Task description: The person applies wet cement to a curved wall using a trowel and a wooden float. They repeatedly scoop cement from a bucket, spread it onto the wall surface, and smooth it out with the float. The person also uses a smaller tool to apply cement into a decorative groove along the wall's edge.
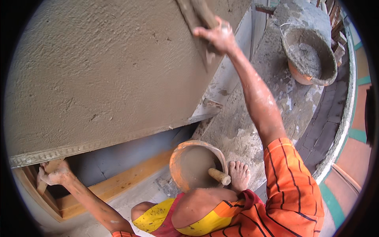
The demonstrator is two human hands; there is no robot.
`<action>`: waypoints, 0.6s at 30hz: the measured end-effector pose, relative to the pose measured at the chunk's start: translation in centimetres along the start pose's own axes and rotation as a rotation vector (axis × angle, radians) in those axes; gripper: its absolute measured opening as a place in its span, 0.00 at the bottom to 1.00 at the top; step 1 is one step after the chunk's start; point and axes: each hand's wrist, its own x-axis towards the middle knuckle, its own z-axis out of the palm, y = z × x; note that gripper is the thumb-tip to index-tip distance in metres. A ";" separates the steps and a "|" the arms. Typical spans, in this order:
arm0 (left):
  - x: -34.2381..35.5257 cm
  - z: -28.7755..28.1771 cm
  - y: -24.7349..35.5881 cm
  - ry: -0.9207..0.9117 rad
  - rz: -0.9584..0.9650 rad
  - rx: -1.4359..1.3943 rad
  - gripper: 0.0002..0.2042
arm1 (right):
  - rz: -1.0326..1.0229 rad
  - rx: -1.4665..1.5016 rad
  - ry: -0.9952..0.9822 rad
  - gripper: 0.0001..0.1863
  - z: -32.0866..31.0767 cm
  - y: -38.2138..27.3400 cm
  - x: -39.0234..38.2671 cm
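My right hand [219, 36] grips the handle of a long wooden float [188, 14], somewhat blurred, against wet grey-brown plaster [98, 75] near the wall's right edge. Low on the left, my left hand [58, 175] is closed around a piece of wood [52, 166] under the plaster's lower edge, beside a wooden frame [110, 193]. Between my knees and the wall stands an orange bucket [175, 173] of murky grey-brown liquid. A thick, mortar-crusted cylindrical handle [218, 176] sticks out over its rim; the end inside the bucket is hidden.
A larger mortar-caked bucket [302, 73] holding wet mortar stands on the splattered ledge [268, 79] at the upper right. My bare foot [239, 175] rests beside the orange bucket. Along the right runs a curved edge [342, 134], with orange and green tiles beyond. Wood pieces [338, 51] lie behind the mortar bucket.
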 end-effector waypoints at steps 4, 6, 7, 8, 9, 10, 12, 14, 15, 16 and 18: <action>-2.9 2.7 -1.8 0.132 0.104 0.006 0.08 | 0.033 0.241 -0.041 0.44 4.5 2.9 -5.2; -4.2 5.1 -2.1 0.252 0.173 0.062 0.07 | 0.041 0.313 -0.014 0.40 3.1 -2.9 -5.2; -3.9 4.5 -2.0 0.205 0.158 0.037 0.08 | 0.055 0.346 -0.004 0.39 2.4 -6.2 -5.0; -3.9 4.4 -2.5 0.201 0.129 0.014 0.08 | -0.020 0.220 0.091 0.38 2.0 -7.7 -3.1; -4.1 4.1 -2.6 0.205 0.110 0.009 0.07 | -0.044 0.221 0.080 0.31 0.8 -12.1 -2.2; -4.3 4.2 -2.4 0.208 0.094 -0.010 0.07 | -0.072 0.220 0.078 0.27 -1.1 -16.7 -1.4; -4.8 5.4 -2.9 0.253 0.067 -0.024 0.08 | -0.087 0.219 0.110 0.23 -6.8 -26.0 -0.3; -3.3 4.1 -1.2 0.217 0.053 0.030 0.08 | -0.262 0.238 0.067 0.23 -7.6 -29.2 0.0; -1.1 0.9 -0.4 0.211 0.058 0.019 0.10 | -0.371 0.242 0.038 0.24 -7.1 -29.5 0.2; -1.3 0.7 -0.6 0.203 0.055 0.031 0.12 | -0.479 0.215 0.036 0.25 -6.9 -29.6 0.1; -1.3 0.4 0.0 0.188 0.055 0.070 0.16 | -0.588 0.158 0.046 0.26 -5.3 -27.6 -0.6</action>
